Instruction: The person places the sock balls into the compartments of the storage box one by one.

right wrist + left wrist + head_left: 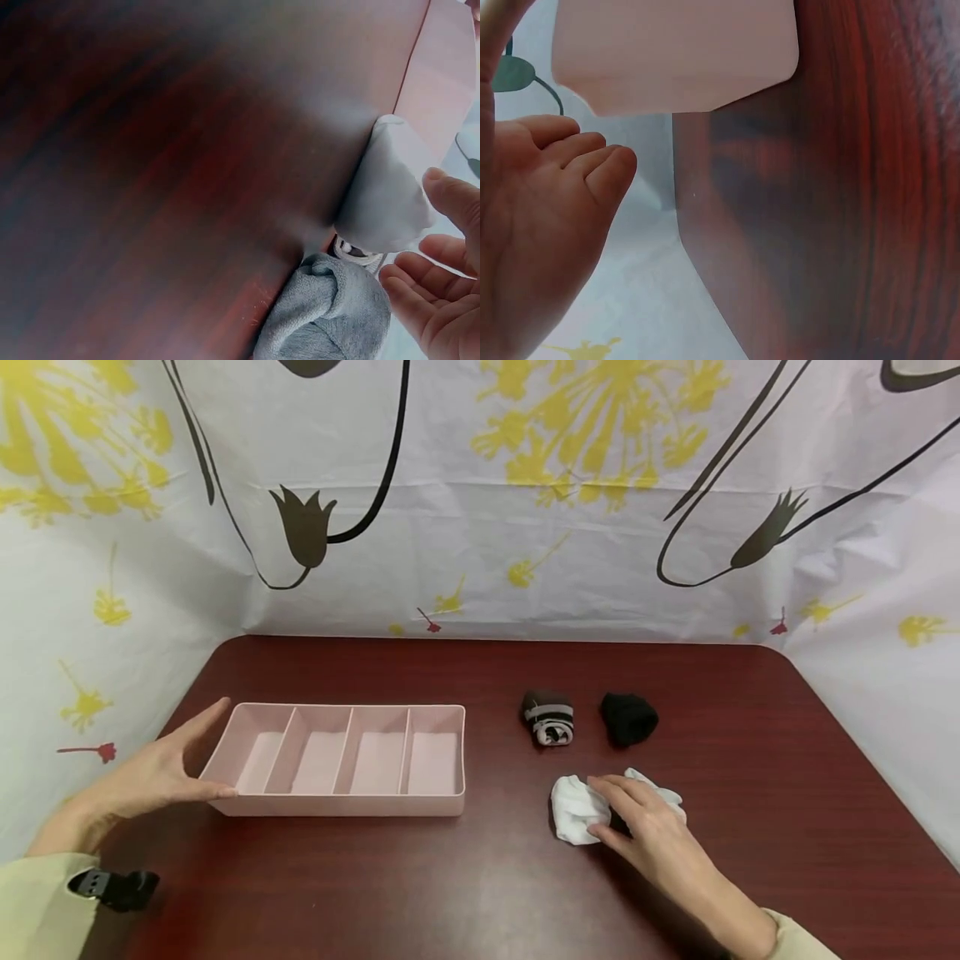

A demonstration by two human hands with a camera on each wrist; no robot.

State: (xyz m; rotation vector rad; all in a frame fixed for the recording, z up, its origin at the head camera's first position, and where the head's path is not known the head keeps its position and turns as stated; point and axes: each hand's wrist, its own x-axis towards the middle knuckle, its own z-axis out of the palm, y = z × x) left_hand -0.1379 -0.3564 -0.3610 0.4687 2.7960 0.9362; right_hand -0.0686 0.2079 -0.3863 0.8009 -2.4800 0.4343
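Observation:
My left hand (161, 777) spans the left end of a pink box (337, 806) with four compartments in a row. Its thumb lies over the front rim at the corner, while the straight index finger reaches along toward the back corner. In the left wrist view the other fingers (611, 176) bend loosely beside the box's end wall. My right hand (660, 839) reaches over a white rolled sock (576, 810), its fingertips right at the sock's right side. A light grey rolled sock (326, 311) lies to the right, partly hidden by this hand in the head view.
Behind the right hand sit a brown, striped rolled sock (549, 718) and a black rolled sock (628, 718). All stand on a dark red wooden table (495, 877). A white patterned cloth (465, 527) hangs around the table's back and sides.

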